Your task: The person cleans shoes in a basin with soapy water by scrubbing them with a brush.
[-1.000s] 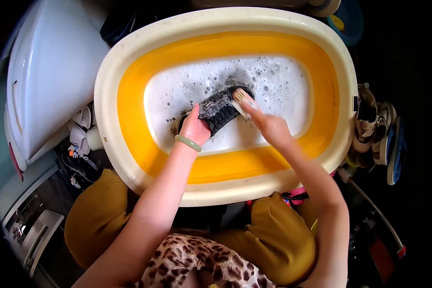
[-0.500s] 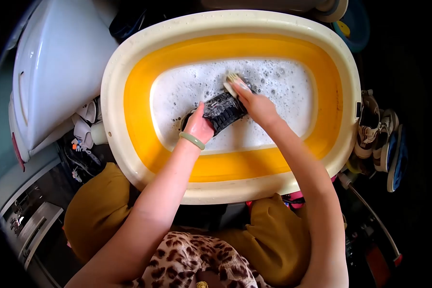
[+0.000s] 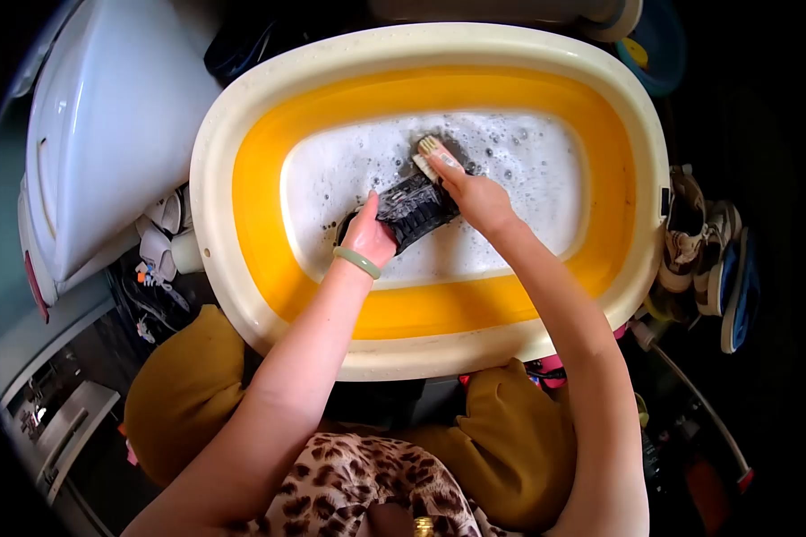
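Observation:
A yellow and cream wash tub [image 3: 434, 313] holds white, sudsy water [image 3: 528, 197]. Inside it, my left hand [image 3: 370, 234] grips the near left end of a black shoe [image 3: 416, 210]. Its ridged sole side is wet with foam, and part of the far end sinks into the suds. My right hand [image 3: 479, 197] is closed around a scrub brush [image 3: 428, 157] with pale bristles, just above the shoe's far end. The hand covers most of the brush's handle. A pale green bangle [image 3: 358, 262] circles my left wrist.
Several shoes [image 3: 715, 255] stand right of the tub, near a thin pole [image 3: 698, 403]. At left is a large white basin [image 3: 107, 134] with pale shoes [image 3: 157, 246] beside it. My knees [image 3: 188, 394] flank the tub's near rim.
The brush in my right hand has shifted slightly and now appears sharper, with its bristles visible. My left hand and the shoe have stayed almost in place.

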The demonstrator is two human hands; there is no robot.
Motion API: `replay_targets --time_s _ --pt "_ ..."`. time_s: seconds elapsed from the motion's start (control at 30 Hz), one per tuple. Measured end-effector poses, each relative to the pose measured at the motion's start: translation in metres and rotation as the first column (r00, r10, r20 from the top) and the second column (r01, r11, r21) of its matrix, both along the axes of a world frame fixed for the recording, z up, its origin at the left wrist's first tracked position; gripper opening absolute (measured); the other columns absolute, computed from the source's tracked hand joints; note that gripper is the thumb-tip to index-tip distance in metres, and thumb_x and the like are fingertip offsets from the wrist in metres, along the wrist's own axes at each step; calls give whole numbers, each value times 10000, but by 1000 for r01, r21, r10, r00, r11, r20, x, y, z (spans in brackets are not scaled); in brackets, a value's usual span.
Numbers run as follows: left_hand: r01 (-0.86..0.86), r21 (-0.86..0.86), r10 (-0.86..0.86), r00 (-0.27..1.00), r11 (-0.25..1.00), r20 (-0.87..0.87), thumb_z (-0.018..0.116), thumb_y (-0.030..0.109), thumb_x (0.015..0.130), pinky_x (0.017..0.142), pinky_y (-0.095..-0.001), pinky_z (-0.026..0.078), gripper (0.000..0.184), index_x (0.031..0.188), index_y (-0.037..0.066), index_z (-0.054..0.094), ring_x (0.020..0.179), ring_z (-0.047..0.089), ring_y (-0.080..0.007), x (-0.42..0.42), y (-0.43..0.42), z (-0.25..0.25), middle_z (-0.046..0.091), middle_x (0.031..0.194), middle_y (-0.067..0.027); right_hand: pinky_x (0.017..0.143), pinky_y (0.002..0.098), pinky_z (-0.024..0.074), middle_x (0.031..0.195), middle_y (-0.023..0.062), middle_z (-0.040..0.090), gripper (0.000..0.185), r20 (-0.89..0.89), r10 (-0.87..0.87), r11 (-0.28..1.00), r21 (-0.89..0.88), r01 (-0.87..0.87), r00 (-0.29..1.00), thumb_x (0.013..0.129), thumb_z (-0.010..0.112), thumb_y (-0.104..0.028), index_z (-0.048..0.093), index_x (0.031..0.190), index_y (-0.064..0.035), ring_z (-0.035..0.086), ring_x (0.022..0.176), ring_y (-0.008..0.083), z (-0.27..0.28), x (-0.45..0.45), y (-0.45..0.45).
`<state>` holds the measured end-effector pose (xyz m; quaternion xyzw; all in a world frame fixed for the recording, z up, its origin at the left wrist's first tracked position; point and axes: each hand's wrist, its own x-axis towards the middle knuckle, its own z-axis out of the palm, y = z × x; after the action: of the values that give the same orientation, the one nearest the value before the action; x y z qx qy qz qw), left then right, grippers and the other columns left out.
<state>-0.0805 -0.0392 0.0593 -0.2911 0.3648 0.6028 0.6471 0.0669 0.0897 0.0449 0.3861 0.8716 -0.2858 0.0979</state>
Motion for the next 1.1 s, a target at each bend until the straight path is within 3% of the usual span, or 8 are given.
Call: replay_targets --time_s 0.23,0.43,0.5,0.57,0.7,0.87,1.03,1.1 --pt "29 75 -28 999 997 -18 335 374 964 1025 -402 351 512 1258 -39 403 1161 478 -284 2 -2 0 473 1278 -176 538 440 467 688 151 616 453 -96 -39 996 -82 32 995 888 481 -242 389 1304 -397 597 581 343 34 84 -56" --pt "23 -30 -25 998 999 -49 336 378 963 1025 -403 348 516 1267 -34 397 1167 472 -282 2 2 5 470 1282 -173 580 427 479 685 154 608 401 -70 -73 997 -12 73 995 895 460 -247 421 1270 -386 608 626 332 6 8 -1" --pt "22 -28 -24 998 999 -56 338 379 962 1024 -405 349 515 1268 -32 394 1166 472 -283 0 3 7 471 1281 -174 605 428 474 703 161 611 410 -19 -98 988 -120 95 995 899 453 -249 408 1285 -380 609 649 337 20 13 -9" --pt "47 -7 -47 999 999 -9 348 378 960 1022 -407 351 514 1267 -32 391 1168 469 -286 -1 4 5 471 1278 -177 598 447 464 722 210 594 442 -220 -127 985 -140 97 967 901 481 -228 393 1315 -357 588 633 373 28 53 -38" --pt "61 36 -59 997 997 -48 347 379 960 1018 -399 359 526 1265 -48 389 1171 470 -279 -1 -1 1 468 1283 -174 493 425 453 635 151 592 477 35 11 1000 -19 -10 999 899 454 -215 357 1323 -410 580 535 338 38 78 -53" --pt "92 27 -91 996 995 -24 426 365 940 1001 -390 376 501 1228 -45 435 1148 491 -264 -6 -1 -1 497 1256 -166 641 425 472 768 173 618 412 39 -9 1000 -14 9 999 901 415 -271 387 1292 -396 614 695 325 1 12 17" --pt "326 15 -320 934 945 -158 605 246 859 952 -364 408 465 1188 -54 471 1065 538 -237 -22 -9 10 558 1162 -145 763 370 465 998 218 605 372 136 -296 952 -37 303 946 931 404 -316 401 1302 -349 598 895 350 12 65 44" --pt "673 -27 -594 633 739 -496 637 196 831 894 -326 428 456 1176 -58 481 989 556 -209 -23 -9 26 572 1121 -112 780 360 460 1027 211 601 364 126 -426 899 -51 435 896 933 407 -315 415 1295 -347 593 928 342 5 90 35"
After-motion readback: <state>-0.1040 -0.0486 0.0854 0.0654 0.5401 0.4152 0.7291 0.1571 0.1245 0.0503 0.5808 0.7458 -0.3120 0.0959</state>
